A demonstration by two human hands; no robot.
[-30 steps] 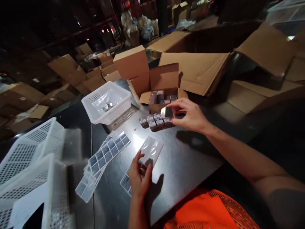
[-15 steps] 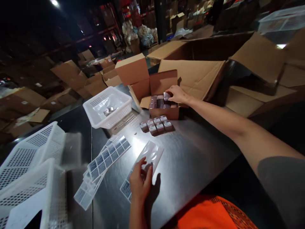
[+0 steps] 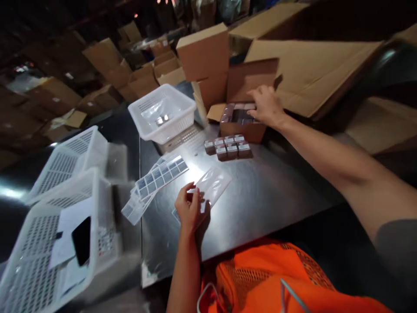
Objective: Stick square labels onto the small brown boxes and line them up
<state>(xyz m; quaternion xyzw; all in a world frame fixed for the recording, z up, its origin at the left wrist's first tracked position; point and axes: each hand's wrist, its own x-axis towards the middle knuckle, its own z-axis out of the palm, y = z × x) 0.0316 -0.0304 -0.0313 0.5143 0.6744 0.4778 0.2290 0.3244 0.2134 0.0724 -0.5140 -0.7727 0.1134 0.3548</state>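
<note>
My left hand is just above the steel table, thumb and index finger curled close together; whatever they may pinch is too small to make out. Under and beyond it lies a clear plastic bag, with a label sheet partly covered by the hand. My right hand reaches over an open small carton packed with small shrink-wrapped boxes. Its fingers are apart above the right side of the carton, and nothing shows between them. In front of the carton stand several small dark boxes with white labels on top.
Left of my left hand lie fanned label sheets. A white basket holding a clear bag stands behind them. White crates sit at the left, one with papers and a black phone. A large carton is behind my right hand.
My right hand no longer shows the small box it held over the carton. My left finger and thumb have come closer together. The view has tilted down and turned left.
</note>
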